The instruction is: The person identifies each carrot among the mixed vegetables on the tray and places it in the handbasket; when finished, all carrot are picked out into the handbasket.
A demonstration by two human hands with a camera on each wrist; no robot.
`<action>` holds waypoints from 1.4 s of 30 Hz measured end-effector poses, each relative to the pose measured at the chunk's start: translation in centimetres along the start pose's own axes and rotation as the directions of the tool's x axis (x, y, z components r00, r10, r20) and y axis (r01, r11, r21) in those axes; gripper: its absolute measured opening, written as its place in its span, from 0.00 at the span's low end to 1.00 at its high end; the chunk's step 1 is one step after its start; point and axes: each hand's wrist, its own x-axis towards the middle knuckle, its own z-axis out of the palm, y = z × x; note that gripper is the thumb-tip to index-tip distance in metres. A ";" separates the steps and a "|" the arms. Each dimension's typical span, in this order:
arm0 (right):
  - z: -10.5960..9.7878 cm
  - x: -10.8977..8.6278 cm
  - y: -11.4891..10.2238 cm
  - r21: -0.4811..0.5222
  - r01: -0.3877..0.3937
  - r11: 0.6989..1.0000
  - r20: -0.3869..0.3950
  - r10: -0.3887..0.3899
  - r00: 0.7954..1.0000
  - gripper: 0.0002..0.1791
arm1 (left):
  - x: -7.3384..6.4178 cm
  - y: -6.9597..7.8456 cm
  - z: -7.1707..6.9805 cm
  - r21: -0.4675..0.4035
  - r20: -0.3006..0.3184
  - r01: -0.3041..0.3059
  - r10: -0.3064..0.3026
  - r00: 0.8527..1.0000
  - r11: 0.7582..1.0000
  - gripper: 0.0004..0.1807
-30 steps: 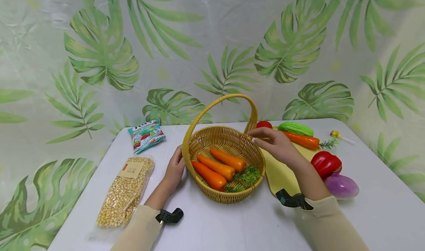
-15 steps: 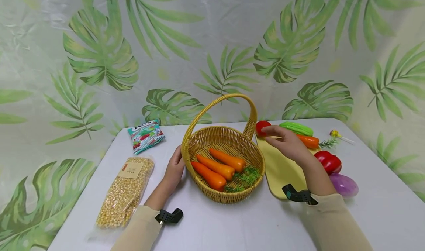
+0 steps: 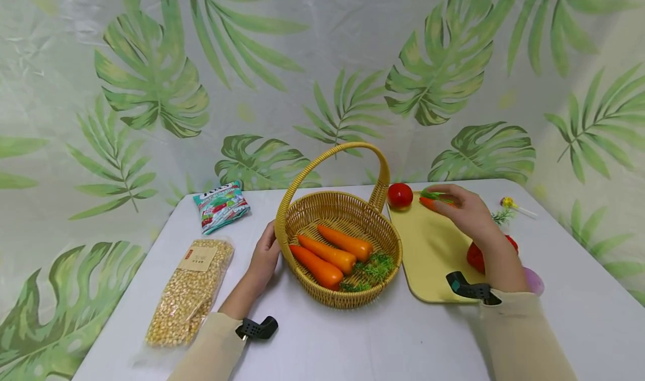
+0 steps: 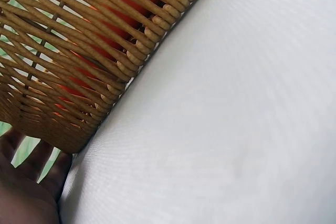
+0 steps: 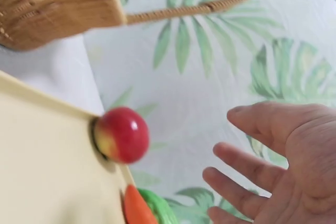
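A yellow-brown wicker basket [image 3: 297, 283] with a tall handle holds three orange carrots [image 3: 327, 252] with green tops. Against its left side rests my left hand [image 3: 264, 258]; in the left wrist view its fingers lie fairly straight beside the weave [image 4: 79, 51]. My right hand [image 3: 466, 215] hovers over the yellow cutting board [image 3: 428, 269], fingers apart and nothing held, as the right wrist view shows. Below it lie another carrot [image 5: 137, 208] and a green bumpy vegetable [image 5: 160, 208], both partly hidden. A red round fruit [image 5: 123, 135] with a yellowish patch sits at the board's far left corner.
Left of the basket lie a clear bag of corn kernels [image 3: 191, 291] and a teal candy packet [image 3: 221, 207]. A red pepper [image 3: 475, 256] and a purple eggplant [image 3: 534, 281] are partly behind the right forearm. A lollipop [image 3: 516, 206] lies at the far right.
My right hand has moved from the basket's right rim rightward over the board, uncovering the red fruit and covering much of the carrot and green vegetable. My left hand and the basket have stayed put.
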 end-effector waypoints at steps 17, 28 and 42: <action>-2.6 -0.2 4.3 -0.193 -0.102 0.976 -0.060 0.092 0.994 0.27 | 0.0 0.1 0.0 -0.004 -0.005 0.008 -0.008 1.000 1.000 0.24; -3.1 0.2 5.4 -0.315 -0.157 0.936 0.045 0.180 0.983 0.33 | 0.1 0.3 0.2 -0.005 -0.005 -0.002 0.002 1.000 1.000 0.23; -2.8 0.1 5.3 -0.350 -0.175 0.920 0.105 0.224 0.969 0.35 | 0.0 0.1 0.2 -0.001 -0.008 -0.009 0.009 1.000 1.000 0.23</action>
